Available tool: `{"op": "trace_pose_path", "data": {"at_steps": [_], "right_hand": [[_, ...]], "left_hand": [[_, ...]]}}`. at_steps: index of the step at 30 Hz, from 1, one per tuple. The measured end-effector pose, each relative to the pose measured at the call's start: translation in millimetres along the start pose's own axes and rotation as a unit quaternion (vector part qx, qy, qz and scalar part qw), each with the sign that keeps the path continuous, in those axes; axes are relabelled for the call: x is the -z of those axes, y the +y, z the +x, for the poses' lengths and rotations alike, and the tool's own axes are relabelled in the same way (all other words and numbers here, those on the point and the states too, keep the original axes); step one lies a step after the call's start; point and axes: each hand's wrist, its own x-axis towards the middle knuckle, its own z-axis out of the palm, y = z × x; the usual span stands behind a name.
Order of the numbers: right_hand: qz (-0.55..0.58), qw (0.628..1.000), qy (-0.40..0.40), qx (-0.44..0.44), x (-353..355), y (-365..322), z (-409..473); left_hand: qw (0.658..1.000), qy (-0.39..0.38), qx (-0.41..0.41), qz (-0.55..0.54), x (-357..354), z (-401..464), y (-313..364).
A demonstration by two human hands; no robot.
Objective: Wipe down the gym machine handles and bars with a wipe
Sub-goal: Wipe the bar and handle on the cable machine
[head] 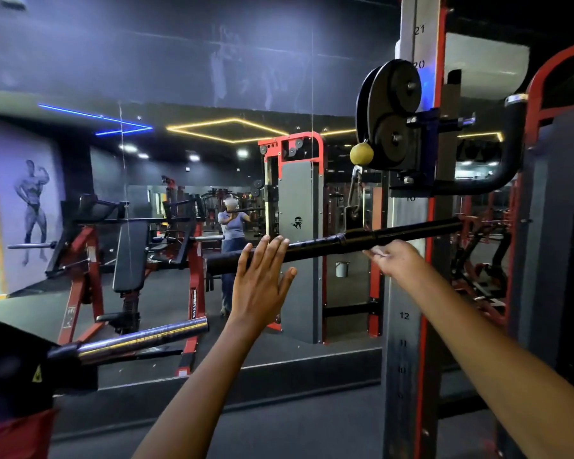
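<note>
A long, round, matte-black bar (pixel 332 244) hangs tilted at centre, rising toward 2 o'clock. The left hand (pixel 260 279) lies flat against it, fingers straight, gripping nothing. At 3 o'clock, the right hand (pixel 395 260) pinches a thin, crumpled white wipe (pixel 378 250) just under the bar.

We see the dark floor (pixel 312 425). The red bench machine (pixel 130 260) stands on it, and a bucket (pixel 342 269).
</note>
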Motion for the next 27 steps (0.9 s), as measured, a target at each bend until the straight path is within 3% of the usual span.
{"op": "trace_pose_path", "data": {"at_steps": [2,7,9,11,12,13,16,18,20,24,27], "right_hand": [[-0.091,0.994,0.061,0.019,2.9,-9.6,-4.0],[0.051,0.998,0.021,-0.027,-18.8,9.7,-10.8],[0.031,0.998,-0.014,-0.057,-27.6,19.8,-26.3],[-0.02,0.997,0.065,-0.037,-14.6,10.5,-21.4],[-0.001,0.996,0.063,-0.059,-17.0,3.2,-23.6],[-0.021,0.998,0.051,-0.024,-9.2,6.1,-14.7],[0.148,0.987,0.054,-0.028,-21.3,16.1,-18.2],[0.147,0.988,0.031,-0.029,-35.4,27.7,-30.8],[0.073,0.995,0.047,-0.052,-42.5,28.8,-47.0],[0.19,0.979,0.075,-0.005,-38.0,22.2,-52.4],[0.087,0.995,0.02,-0.041,-54.0,51.1,-68.1]], "left_hand": [[1.0,-0.005,-0.006,-0.009,0.3,0.3,-3.5],[0.999,-0.041,-0.022,-0.024,0.8,-0.6,-8.4],[0.999,-0.04,-0.016,-0.022,4.2,-0.3,-17.5],[0.999,-0.027,0.018,-0.034,10.6,0.9,-30.3],[0.998,-0.025,0.034,-0.041,13.9,1.5,-38.4],[0.998,-0.024,0.04,-0.043,16.3,1.6,-45.2],[0.998,-0.025,0.028,-0.04,19.3,0.0,-58.8],[0.998,-0.031,0.025,-0.052,19.8,-1.2,-63.3],[0.997,-0.035,0.016,-0.069,20.9,-3.0,-66.5],[0.994,-0.037,0.006,-0.107,22.4,-7.7,-74.2],[0.99,-0.042,-0.003,-0.137,18.8,-14.9,-76.2]]}}
